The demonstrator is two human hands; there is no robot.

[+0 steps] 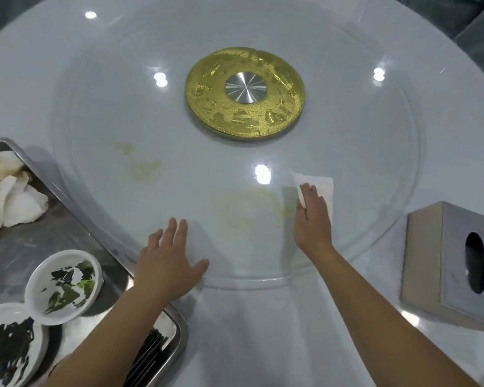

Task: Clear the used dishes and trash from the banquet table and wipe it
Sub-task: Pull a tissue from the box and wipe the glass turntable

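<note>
A round glass turntable [375,152] covers the white banquet table [249,331]. My right hand [312,216] presses a white paper tissue [323,188] flat on the glass with straight fingers, just right of a yellowish smear [249,208]. A second yellowish smear [143,166] lies further left. My left hand [168,263] rests flat and spread on the near rim of the glass, holding nothing. A metal tray [76,219] at the left carries two used white bowls [65,286] [9,347], crumpled tissues [11,196] and dark chopsticks [148,356].
A gold disc with a silver hub [245,92] sits at the turntable's centre. A grey tissue box [453,263] stands on the table at the right, just beyond the glass rim. Dark chair shapes show past the far edge.
</note>
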